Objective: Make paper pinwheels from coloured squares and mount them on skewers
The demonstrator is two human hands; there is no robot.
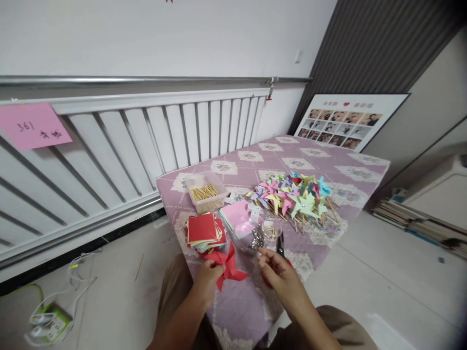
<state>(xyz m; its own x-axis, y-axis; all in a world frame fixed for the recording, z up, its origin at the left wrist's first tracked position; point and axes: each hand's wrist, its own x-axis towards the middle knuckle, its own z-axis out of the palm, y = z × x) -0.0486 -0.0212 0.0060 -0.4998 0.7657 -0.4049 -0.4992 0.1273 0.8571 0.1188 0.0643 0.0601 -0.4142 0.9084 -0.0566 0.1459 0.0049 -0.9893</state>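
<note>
My left hand (pixel 208 278) is closed on a folded red paper pinwheel (pixel 229 265) held just above the near end of a purple-patterned mattress (pixel 314 155). My right hand (pixel 274 266) pinches something tiny next to a clear bag of small metal pins (pixel 251 239); I cannot make out what it holds. Black-handled scissors (pixel 280 245) lie just beyond my right fingers. A stack of red and coloured paper squares (pixel 203 232) lies ahead of my left hand, with a pink and pastel paper stack (pixel 238 217) beside it.
A heap of finished pastel pinwheels on sticks (pixel 295 197) lies mid-mattress. A clear box of wooden sticks (pixel 205 192) stands at the left edge. A framed photo collage (pixel 343 121) leans at the far wall. Books (pixel 412 221) and a power strip (pixel 49 326) lie on the floor.
</note>
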